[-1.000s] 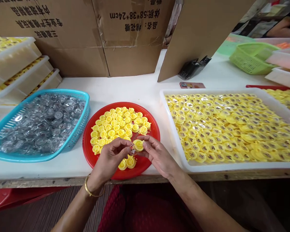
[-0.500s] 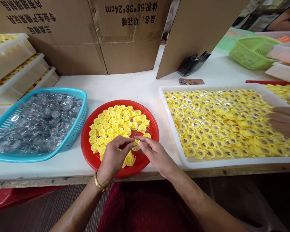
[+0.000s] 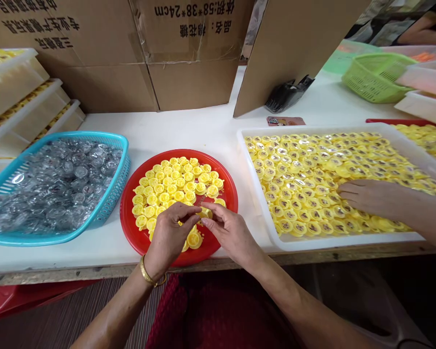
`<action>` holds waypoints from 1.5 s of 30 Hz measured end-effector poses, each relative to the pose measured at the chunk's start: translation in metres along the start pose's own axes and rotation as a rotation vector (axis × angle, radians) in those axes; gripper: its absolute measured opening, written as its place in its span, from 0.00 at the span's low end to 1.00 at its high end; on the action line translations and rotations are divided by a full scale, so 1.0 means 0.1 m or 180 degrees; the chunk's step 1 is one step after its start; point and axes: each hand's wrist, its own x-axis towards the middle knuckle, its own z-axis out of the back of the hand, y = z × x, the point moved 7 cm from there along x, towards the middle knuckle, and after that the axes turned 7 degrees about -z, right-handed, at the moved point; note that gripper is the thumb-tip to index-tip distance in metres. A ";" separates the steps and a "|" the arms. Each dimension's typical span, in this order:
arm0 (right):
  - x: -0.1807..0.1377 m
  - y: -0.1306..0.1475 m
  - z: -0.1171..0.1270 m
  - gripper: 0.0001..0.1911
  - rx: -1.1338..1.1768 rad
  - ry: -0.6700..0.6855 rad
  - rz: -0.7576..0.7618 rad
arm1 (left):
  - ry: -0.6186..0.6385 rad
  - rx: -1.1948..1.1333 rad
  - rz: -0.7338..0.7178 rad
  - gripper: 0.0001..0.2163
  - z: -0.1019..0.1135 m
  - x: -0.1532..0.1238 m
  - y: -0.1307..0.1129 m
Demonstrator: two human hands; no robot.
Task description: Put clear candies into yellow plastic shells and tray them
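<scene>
Two-handed, pinches a small yellow piece (image 3: 205, 213) between left hand (image 3: 173, 232) and right hand (image 3: 237, 236), above the red tray (image 3: 128, 215).

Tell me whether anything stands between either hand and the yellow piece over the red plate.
Nothing visible does. The right hand pinches the yellow piece; the left hand is close beside it. Another person's hand is aside, over the white tray.

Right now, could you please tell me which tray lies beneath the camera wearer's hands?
The round red tray; unlike it, the rectangular white tray has a co-worker's hand in it.
</scene>
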 end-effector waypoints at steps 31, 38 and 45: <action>0.01 0.02 0.01 0.18 0.2019 -0.0197 -0.0434 | 0.0371 -0.0822 0.0384 0.20 -0.21 -0.06 0.03; 0.00 -0.03 -0.03 0.17 0.2152 -0.0359 -0.0636 | 0.0124 0.0007 0.0101 0.16 -0.17 -0.08 -0.09; -0.12 0.00 0.08 0.20 0.2189 -0.0261 -0.0682 | 0.0492 -0.0647 0.0853 0.23 -0.27 -0.10 0.13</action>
